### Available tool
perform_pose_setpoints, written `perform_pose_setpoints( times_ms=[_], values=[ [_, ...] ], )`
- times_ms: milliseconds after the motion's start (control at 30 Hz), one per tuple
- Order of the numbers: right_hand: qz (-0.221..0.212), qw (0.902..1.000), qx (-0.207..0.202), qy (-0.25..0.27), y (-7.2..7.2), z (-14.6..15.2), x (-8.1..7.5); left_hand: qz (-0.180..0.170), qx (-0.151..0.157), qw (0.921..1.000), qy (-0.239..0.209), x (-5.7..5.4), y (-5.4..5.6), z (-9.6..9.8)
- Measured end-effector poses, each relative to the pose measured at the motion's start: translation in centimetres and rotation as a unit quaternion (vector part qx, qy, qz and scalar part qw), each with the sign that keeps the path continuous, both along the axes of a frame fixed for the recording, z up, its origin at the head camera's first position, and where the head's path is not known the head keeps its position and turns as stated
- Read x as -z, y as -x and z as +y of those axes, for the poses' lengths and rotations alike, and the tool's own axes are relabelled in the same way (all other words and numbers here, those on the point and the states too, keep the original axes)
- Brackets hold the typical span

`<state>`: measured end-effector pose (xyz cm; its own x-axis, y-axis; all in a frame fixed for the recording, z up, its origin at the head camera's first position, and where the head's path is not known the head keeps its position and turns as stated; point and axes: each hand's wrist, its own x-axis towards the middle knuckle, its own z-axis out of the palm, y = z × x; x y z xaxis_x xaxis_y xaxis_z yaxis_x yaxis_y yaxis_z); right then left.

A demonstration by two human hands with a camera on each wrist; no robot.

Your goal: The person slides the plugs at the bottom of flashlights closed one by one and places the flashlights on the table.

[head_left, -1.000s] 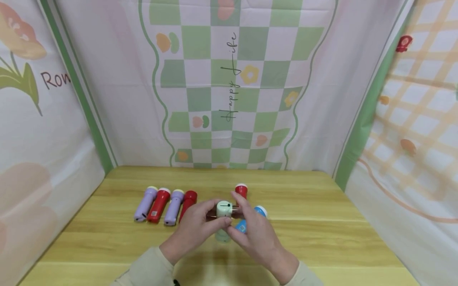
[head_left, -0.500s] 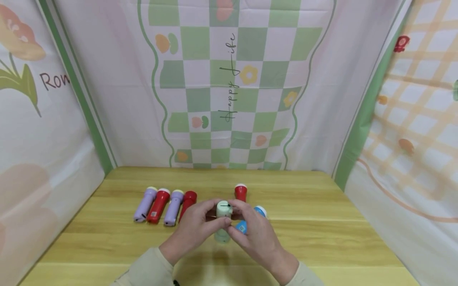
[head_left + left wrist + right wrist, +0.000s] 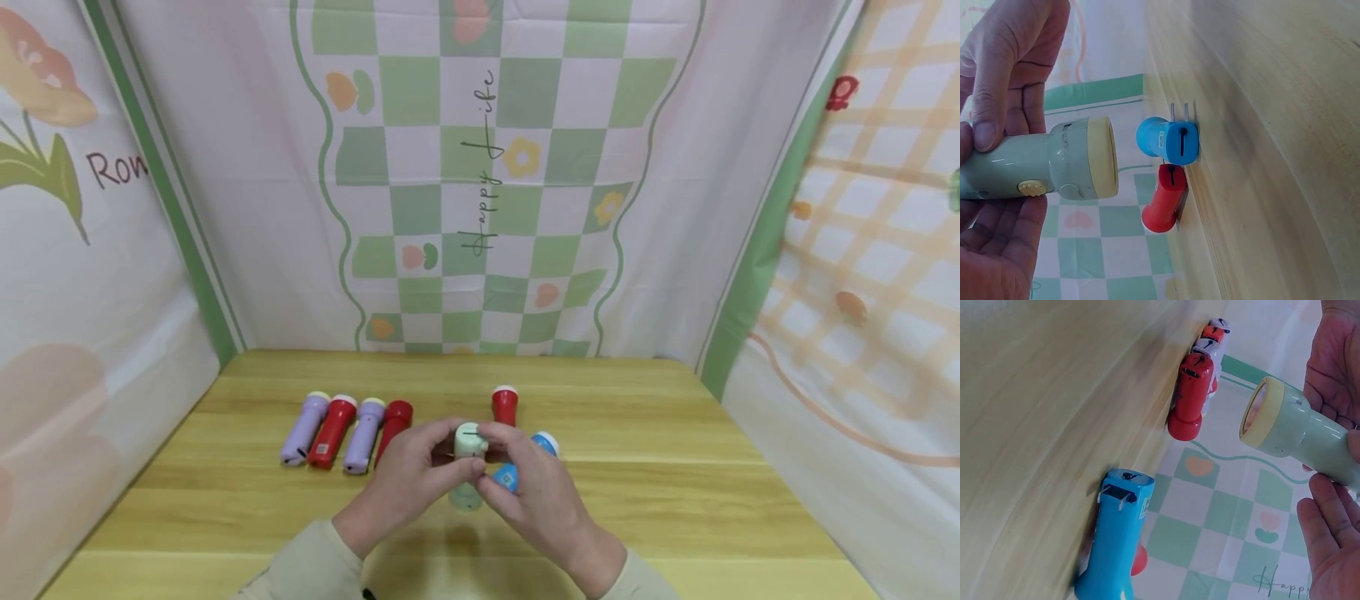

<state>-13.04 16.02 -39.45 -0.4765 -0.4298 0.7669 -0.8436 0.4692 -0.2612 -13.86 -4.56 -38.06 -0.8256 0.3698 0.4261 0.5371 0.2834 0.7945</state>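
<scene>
The left hand (image 3: 408, 487) grips a pale green flashlight (image 3: 468, 442) head-down above the table (image 3: 675, 475) while the right hand (image 3: 546, 504) pinches it too

A pale green flashlight (image 3: 1041, 164) is hanging above the counter (image 3: 675, 500), the left hand (image 3: 408, 485) and right hand (image 3: 542, 496) gripping its body. It is keeping nearly upright, its wide cream rim (image 3: 1102, 157) pointing down, its slotted tail end (image 3: 469, 430) facing up. A ribbed yellowish button (image 3: 1032, 187) is jutting from its side. It is sitting roughly midway between the counter's left and right edges, well apart from the back edge.
</scene>
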Motion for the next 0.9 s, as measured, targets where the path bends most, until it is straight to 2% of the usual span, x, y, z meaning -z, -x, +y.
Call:
perform_pose_setpoints(
  times_ms=[400,600,900],
  values=[
    [-0.009,0.9999,-0.010,0.005,0.00,-0.12,-0.17,0.028,-0.008,0.9996,0.000,-0.16,-0.05,-0.07],
    [-0.010,0.9998,-0.011,0.009,-0.03,-0.16,-0.19,0.029,-0.026,0.9992,-0.006,-0.18,-0.19,-0.01],
    [-0.005,0.9999,-0.009,0.007,-0.03,-0.16,-0.09,0.027,-0.035,0.9990,-0.012,-0.31,-0.52,0.10]
  ],
)
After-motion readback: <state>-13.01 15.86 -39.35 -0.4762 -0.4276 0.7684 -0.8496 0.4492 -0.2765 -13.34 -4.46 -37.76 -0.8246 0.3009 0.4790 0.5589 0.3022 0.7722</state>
